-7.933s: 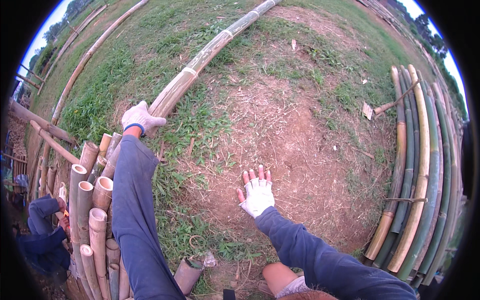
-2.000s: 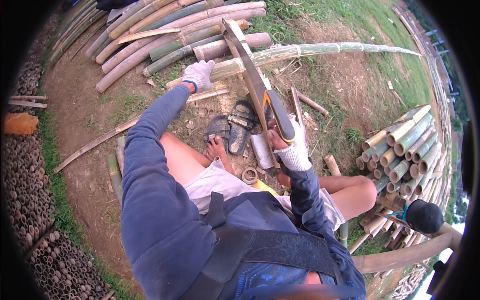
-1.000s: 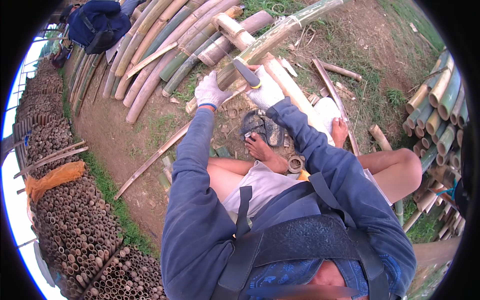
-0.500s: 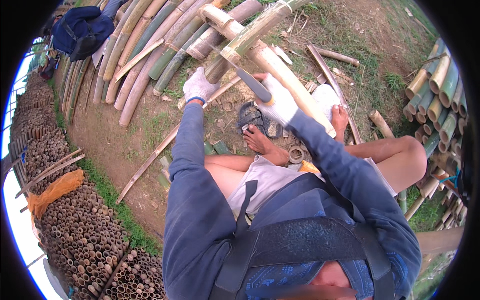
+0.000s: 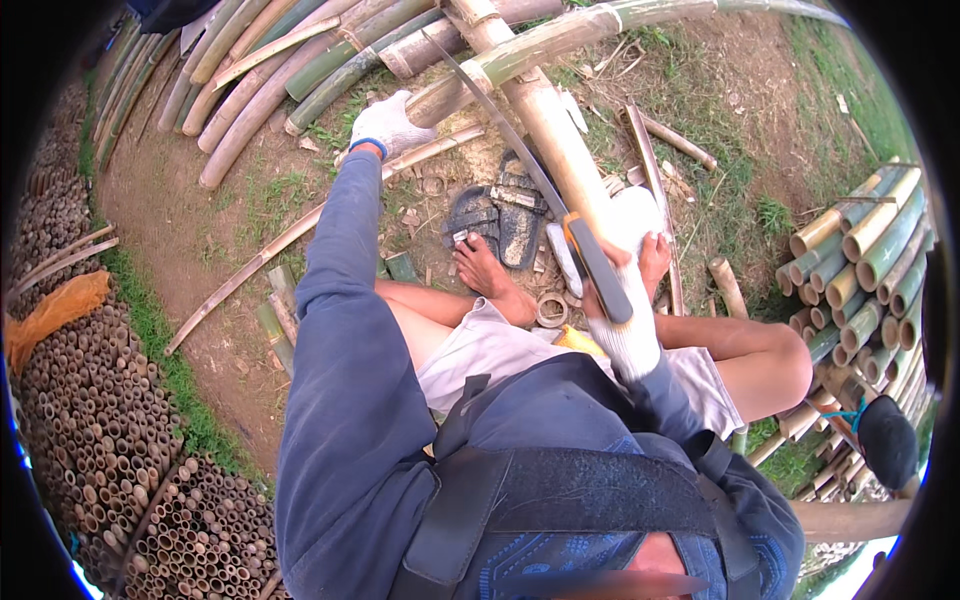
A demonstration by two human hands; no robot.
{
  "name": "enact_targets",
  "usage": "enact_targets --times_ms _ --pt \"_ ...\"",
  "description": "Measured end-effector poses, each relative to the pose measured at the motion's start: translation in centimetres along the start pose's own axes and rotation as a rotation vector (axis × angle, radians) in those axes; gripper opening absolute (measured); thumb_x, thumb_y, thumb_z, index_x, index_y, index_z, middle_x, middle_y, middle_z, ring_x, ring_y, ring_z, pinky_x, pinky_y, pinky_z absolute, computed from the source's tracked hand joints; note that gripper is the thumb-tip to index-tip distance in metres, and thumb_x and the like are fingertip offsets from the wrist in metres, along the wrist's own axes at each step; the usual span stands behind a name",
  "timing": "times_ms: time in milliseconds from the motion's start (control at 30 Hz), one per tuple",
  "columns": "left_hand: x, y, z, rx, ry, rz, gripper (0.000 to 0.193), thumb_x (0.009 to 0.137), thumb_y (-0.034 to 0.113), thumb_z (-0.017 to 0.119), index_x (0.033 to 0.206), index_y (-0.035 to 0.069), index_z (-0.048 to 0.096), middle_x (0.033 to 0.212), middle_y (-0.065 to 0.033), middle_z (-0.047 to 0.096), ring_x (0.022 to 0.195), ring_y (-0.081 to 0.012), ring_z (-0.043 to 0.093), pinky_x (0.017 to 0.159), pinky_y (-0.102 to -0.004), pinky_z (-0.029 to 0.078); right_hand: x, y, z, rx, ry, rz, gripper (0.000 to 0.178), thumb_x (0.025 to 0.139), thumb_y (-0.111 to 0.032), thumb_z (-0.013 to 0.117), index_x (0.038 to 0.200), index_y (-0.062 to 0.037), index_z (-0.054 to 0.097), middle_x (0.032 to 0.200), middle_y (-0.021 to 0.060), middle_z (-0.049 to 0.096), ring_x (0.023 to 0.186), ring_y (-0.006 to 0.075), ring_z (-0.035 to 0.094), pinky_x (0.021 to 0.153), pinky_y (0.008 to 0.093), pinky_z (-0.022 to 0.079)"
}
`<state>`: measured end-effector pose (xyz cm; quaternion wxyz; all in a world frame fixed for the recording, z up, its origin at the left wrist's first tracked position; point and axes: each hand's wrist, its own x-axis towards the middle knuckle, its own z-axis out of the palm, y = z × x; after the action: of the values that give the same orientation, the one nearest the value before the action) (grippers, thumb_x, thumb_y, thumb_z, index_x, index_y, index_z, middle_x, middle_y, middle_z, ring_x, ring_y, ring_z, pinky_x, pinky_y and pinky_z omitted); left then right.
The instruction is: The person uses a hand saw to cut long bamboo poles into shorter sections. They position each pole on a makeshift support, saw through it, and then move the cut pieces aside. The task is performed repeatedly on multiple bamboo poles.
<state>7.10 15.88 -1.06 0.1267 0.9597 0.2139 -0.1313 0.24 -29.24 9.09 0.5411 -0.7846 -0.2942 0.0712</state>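
A long green-brown bamboo pole [image 5: 560,45] lies across a thicker pale bamboo beam [image 5: 570,150] in front of me. My left hand [image 5: 392,124], in a white glove, is closed round the near left end of that pole. My right hand [image 5: 628,335], also gloved, grips the black and orange handle of a handsaw [image 5: 598,268] close to my lap. The long saw blade slants up and left, its far part crossing the pole just right of my left hand. Whether the teeth sit in a cut is too small to tell.
Bamboo poles [image 5: 240,135] lie side by side at the far left. A stack of cut bamboo [image 5: 860,265] stands at right, bundled short tubes [image 5: 110,430] at left. Sandals [image 5: 518,220], a bamboo ring [image 5: 551,310] and a white rounded thing [image 5: 635,215] lie near my bare feet.
My right hand has drawn the saw back toward my body, so more of the blade shows. My left hand stays on the pole's end. The view has shifted a little.
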Motion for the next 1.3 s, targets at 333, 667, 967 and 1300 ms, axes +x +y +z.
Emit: enact_targets --times_ms 333,667,967,1300 --pt "-1.9 1.9 -0.8 -0.006 0.118 -0.053 0.077 0.078 0.065 0.086 0.134 0.015 0.068 0.123 -0.0202 0.081 0.115 -0.0404 0.078 0.101 -0.0491 0.061 7.3 3.5 4.3 -0.149 -0.030 -0.027 0.061 0.087 -0.003 0.073 0.147 -0.0082 0.061 0.122 0.0209 0.073 0.116 0.0381 0.073 0.100 0.0417 0.058" --pt "-2.5 2.5 0.0 0.012 0.144 -0.114 0.078 0.080 0.062 0.084 0.140 0.015 0.068 0.124 -0.0204 0.081 0.114 -0.0385 0.079 0.102 -0.0490 0.061 11.4 3.5 5.6 -0.086 -0.141 0.149 0.056 0.091 -0.003 0.073 0.145 -0.0088 0.060 0.118 0.0188 0.074 0.104 0.0359 0.076 0.093 0.0425 0.060" --pt "-2.4 1.6 -0.7 0.013 0.134 -0.065 0.071 0.082 0.060 0.081 0.135 0.014 0.067 0.121 -0.0203 0.081 0.113 -0.0400 0.079 0.100 -0.0506 0.061 0.4 3.5 0.9 -0.058 -0.090 -0.015 0.056 0.095 0.000 0.066 0.151 0.0007 0.055 0.132 0.0189 0.067 0.119 0.0324 0.069 0.103 0.0418 0.056" --pt "-2.4 1.9 -0.2 0.018 0.200 -0.064 0.077 0.081 0.063 0.083 0.139 0.014 0.067 0.125 -0.0205 0.080 0.115 -0.0394 0.078 0.100 -0.0514 0.062 16.1 5.3 9.6 -0.091 0.011 -0.258 0.052 0.094 -0.002 0.073 0.143 -0.0037 0.055 0.118 0.0184 0.072 0.105 0.0295 0.074 0.093 0.0395 0.059"
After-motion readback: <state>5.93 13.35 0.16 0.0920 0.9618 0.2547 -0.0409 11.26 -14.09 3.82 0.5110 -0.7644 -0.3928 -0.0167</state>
